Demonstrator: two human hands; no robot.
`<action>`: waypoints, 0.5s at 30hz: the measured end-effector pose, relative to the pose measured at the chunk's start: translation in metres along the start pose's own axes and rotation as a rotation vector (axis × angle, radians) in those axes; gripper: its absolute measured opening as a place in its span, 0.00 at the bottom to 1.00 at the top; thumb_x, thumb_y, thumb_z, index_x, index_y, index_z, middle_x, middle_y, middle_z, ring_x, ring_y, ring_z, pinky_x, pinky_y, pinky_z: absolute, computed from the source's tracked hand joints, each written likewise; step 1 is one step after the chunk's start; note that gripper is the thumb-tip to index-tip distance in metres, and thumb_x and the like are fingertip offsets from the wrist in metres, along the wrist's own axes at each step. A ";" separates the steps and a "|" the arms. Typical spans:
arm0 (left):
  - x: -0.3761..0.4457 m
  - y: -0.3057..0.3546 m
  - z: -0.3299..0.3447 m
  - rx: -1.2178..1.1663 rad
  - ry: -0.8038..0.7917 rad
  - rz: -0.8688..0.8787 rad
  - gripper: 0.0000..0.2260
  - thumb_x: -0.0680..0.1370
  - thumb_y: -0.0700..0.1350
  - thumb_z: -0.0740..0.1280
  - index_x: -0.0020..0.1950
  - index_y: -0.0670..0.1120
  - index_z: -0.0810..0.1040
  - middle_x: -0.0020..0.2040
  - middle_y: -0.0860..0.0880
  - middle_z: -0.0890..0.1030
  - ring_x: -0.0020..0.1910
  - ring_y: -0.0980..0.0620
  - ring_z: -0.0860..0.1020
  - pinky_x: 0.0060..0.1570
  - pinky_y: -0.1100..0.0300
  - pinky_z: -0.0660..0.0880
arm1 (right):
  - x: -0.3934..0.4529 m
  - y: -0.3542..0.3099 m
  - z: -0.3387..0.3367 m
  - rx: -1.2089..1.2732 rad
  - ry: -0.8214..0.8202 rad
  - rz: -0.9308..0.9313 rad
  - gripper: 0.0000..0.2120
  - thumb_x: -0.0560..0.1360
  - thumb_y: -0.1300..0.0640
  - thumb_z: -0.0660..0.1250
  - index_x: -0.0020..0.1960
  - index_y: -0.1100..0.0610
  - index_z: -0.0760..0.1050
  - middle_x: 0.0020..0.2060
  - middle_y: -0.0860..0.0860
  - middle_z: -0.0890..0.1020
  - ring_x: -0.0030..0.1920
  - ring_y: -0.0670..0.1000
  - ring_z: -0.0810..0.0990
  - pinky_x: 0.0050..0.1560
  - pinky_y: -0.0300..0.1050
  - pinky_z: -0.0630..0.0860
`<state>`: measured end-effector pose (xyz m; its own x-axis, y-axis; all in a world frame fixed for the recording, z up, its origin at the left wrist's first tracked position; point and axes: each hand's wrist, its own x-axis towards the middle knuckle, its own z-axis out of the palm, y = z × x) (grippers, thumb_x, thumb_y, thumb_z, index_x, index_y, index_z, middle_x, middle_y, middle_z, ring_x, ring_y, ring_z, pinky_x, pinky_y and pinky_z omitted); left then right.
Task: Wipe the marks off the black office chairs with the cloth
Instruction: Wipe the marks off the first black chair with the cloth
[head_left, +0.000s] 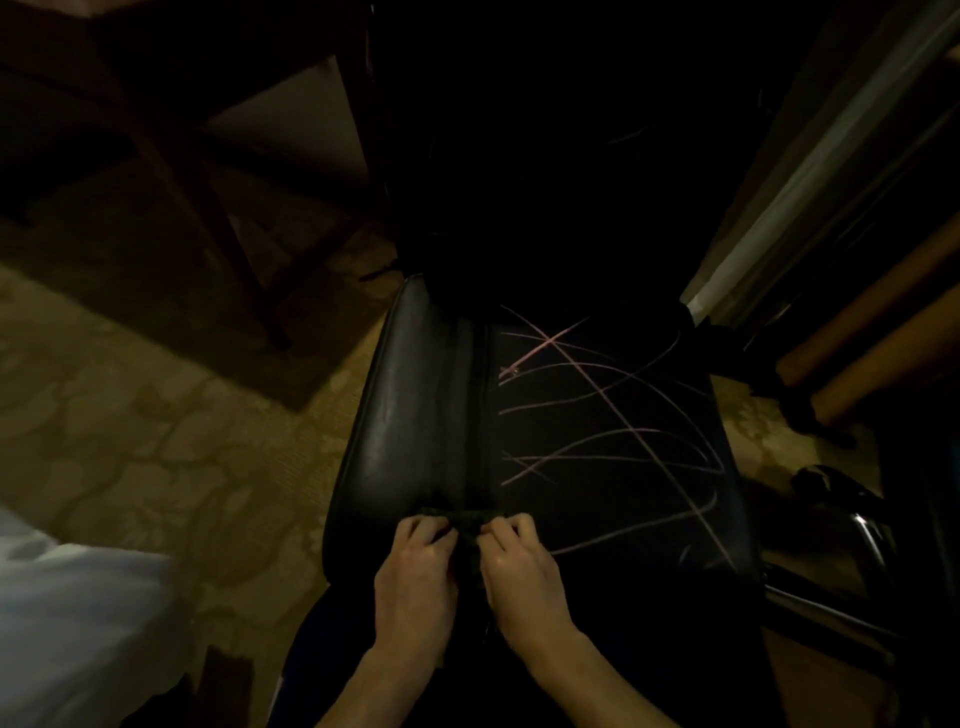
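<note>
1 chair (415, 415), pink marks (613, 405) on seat's right half. 1 dark cloth (462, 522), both hands pinching it: left hand (415, 577), right hand (519, 571). Chair back too dark to make out.

the room was dim, with a patterned tan carpet (156, 415) covering the floor. dark wooden furniture legs (218, 208) stood at upper left over a pale panel (296, 114), and white fabric (67, 613) lay at lower left. a pale curtain edge (810, 171) ran down the right side, with wooden rails (872, 332) and a chrome tube (872, 535) below it.
</note>
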<state>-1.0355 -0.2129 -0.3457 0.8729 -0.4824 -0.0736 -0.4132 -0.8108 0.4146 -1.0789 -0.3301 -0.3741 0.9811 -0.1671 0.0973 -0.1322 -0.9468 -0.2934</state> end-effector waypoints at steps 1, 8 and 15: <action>0.004 0.001 0.000 -0.001 -0.021 -0.017 0.18 0.73 0.38 0.71 0.62 0.50 0.81 0.63 0.55 0.78 0.64 0.54 0.73 0.54 0.63 0.77 | 0.004 0.002 0.000 0.010 0.006 0.011 0.11 0.62 0.60 0.79 0.42 0.54 0.81 0.41 0.47 0.79 0.41 0.50 0.78 0.29 0.37 0.76; 0.064 0.007 0.012 -0.019 0.054 0.042 0.19 0.61 0.32 0.78 0.49 0.44 0.86 0.50 0.50 0.85 0.54 0.48 0.82 0.44 0.60 0.80 | 0.058 0.028 -0.009 -0.012 -0.013 0.063 0.11 0.62 0.61 0.80 0.41 0.55 0.81 0.41 0.49 0.80 0.43 0.51 0.79 0.30 0.38 0.78; 0.165 0.009 0.012 -0.006 0.097 0.068 0.21 0.62 0.30 0.78 0.53 0.43 0.85 0.54 0.46 0.85 0.55 0.49 0.83 0.51 0.57 0.80 | 0.151 0.060 -0.013 -0.047 -0.057 0.058 0.13 0.59 0.64 0.80 0.41 0.58 0.81 0.42 0.52 0.81 0.45 0.55 0.79 0.29 0.41 0.76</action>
<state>-0.8980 -0.3036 -0.3655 0.8639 -0.5017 0.0433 -0.4712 -0.7749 0.4213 -0.9407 -0.4152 -0.3648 0.9778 -0.2078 0.0264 -0.1947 -0.9481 -0.2515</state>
